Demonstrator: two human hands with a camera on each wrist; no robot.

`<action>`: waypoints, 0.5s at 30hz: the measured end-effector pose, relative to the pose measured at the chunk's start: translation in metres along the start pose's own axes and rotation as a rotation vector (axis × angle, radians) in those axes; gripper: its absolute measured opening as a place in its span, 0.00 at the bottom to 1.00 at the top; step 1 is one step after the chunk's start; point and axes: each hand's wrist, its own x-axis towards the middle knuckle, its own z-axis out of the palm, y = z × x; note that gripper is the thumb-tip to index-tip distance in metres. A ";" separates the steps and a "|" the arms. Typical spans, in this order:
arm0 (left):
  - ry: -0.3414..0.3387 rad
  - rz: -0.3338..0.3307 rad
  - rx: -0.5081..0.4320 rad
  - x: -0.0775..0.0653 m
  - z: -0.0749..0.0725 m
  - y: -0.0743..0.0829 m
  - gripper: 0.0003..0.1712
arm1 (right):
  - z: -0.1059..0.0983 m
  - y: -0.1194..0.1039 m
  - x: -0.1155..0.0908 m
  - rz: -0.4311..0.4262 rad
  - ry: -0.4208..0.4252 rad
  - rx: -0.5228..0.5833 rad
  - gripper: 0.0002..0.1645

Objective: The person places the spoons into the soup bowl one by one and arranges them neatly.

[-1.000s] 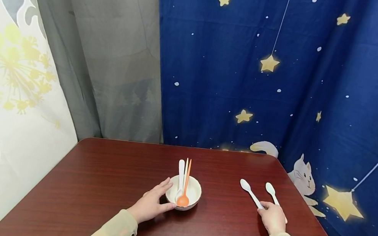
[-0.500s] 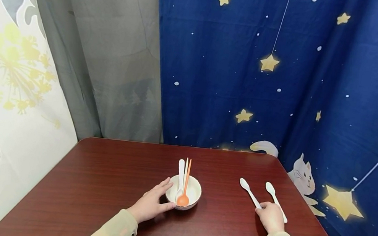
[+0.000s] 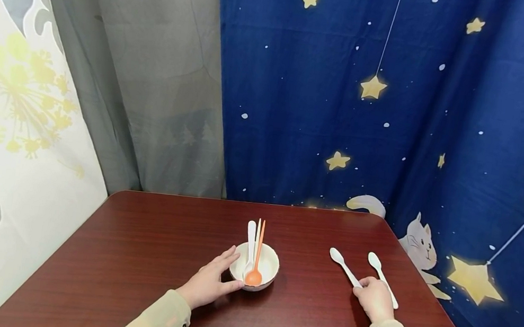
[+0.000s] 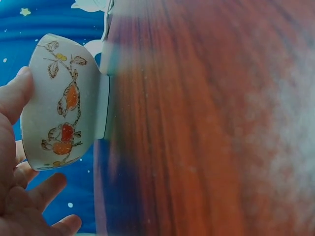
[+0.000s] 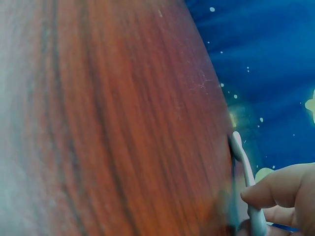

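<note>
A white bowl (image 3: 272, 263) with a fruit-branch pattern on its outside stands upright in the middle of the table. Inside it lean a white spoon (image 3: 251, 239), an orange spoon (image 3: 254, 277) and a thin pale handle (image 3: 257, 235). My left hand (image 3: 208, 281) holds the bowl's left side, thumb at the near rim and fingers along the far left; in the left wrist view the thumb touches its wall. On the right, my right hand (image 3: 374, 298) pinches the handle of a second white spoon (image 3: 344, 265), its head pointing away. Whether that spoon touches the table I cannot tell.
Another white spoon (image 3: 383, 278) lies just right of my right hand, near the right edge of the dark red wooden table (image 3: 138, 246). Grey and blue star-patterned curtains (image 3: 306, 109) hang behind the table.
My right hand and the spoon it pinches have shifted slightly left, away from the spoon lying on the right. The left hand and the bowl have stayed in place.
</note>
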 end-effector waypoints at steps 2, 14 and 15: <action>0.006 0.007 0.004 0.000 0.000 0.000 0.49 | -0.001 -0.001 0.000 0.004 -0.008 0.014 0.12; 0.005 0.010 0.003 0.000 -0.001 0.000 0.49 | 0.002 0.005 0.002 0.232 -0.066 0.644 0.18; 0.004 0.011 0.003 0.000 -0.001 0.000 0.50 | 0.002 0.005 0.002 0.246 -0.060 0.675 0.18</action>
